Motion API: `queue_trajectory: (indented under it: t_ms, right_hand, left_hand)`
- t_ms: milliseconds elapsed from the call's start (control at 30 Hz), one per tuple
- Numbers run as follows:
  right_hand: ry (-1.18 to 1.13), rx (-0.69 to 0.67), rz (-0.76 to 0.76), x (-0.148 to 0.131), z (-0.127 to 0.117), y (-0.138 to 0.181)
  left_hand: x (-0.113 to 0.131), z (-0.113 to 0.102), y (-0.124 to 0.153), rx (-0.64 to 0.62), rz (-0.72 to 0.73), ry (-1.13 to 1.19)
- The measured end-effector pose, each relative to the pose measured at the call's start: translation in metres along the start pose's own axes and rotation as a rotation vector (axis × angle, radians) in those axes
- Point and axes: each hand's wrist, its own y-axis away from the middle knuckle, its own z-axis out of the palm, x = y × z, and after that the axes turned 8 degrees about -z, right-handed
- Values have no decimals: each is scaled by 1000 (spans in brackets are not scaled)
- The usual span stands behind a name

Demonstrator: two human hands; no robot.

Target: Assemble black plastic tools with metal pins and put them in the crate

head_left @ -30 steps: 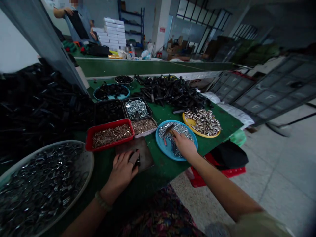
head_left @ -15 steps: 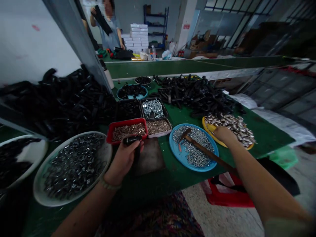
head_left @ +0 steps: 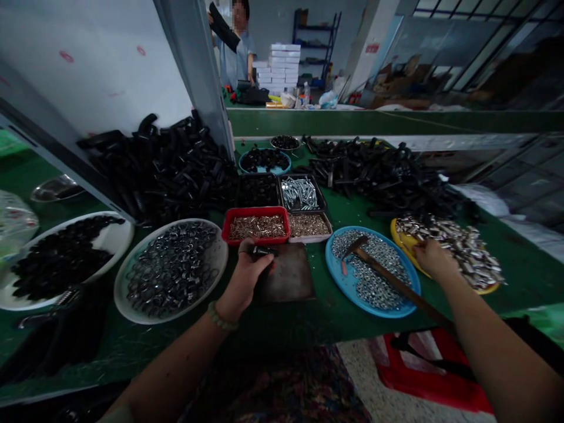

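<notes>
My left hand (head_left: 247, 276) is closed round a small black part (head_left: 259, 251), held just above a dark metal plate (head_left: 288, 276) on the green table. My right hand (head_left: 434, 258) reaches into the yellow dish (head_left: 399, 235) of shiny metal pieces, fingers curled on them; what it grips is hidden. A hammer (head_left: 383, 273) lies across the blue plate (head_left: 339, 276) of small silver nuts, its handle pointing toward me.
A red tray (head_left: 229, 226) of brass pins, trays of screws (head_left: 302, 192), a white dish of metal rings (head_left: 171, 267), another of black parts (head_left: 61, 258) and heaps of black pieces (head_left: 388, 170) crowd the table. A person (head_left: 235, 47) stands at the far bench. A red crate (head_left: 423, 382) sits below.
My right hand left the hammer on the blue plate and moved to the yellow dish. My left hand lifted the black part off the metal plate. The view swung left.
</notes>
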Motion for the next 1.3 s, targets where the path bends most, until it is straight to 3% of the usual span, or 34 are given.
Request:
queue_trajectory:
  t_ms: [100, 167, 267, 367, 433, 500, 633, 867, 1033, 1133, 1300]
  right_hand:
    - [-155, 113, 27, -13, -9, 16]
    - [-280, 107, -27, -38, -13, 37]
    - [-507, -143, -202, -97, -11, 91]
    - [-855, -595, -391, -162, -3, 154]
    - [-946, -753, -455, -194, 4, 185]
    - [-1006, -828, -481, -213, 11, 203]
    - [-1075, -870, -476, -223, 27, 212]
    - [-1079, -887, -425, -219, 32, 208]
    - [-1108, -850, -338, -221, 28, 200]
    - [-1160, -894, -365, -226, 30, 201]
    - [-1040, -980, -447, -221, 35, 198]
  left_hand:
    - [-4, -4, 2, 8, -60, 32]
    - [-4, -3, 5, 6, -96, 72]
    - [-5, 1, 10, -22, -114, 75]
    - [-7, 3, 12, -33, -49, -59]
    - [-8, 2, 12, -35, 53, -195]
    - [-8, 0, 12, -33, 172, -318]
    - [-6, -3, 15, -37, 283, -432]
    - [-10, -7, 15, -57, 261, -439]
    - [-2, -8, 14, -116, 164, -356]
    - [2, -4, 12, -146, 182, -374]
    - [2, -1, 16, -103, 173, -356]
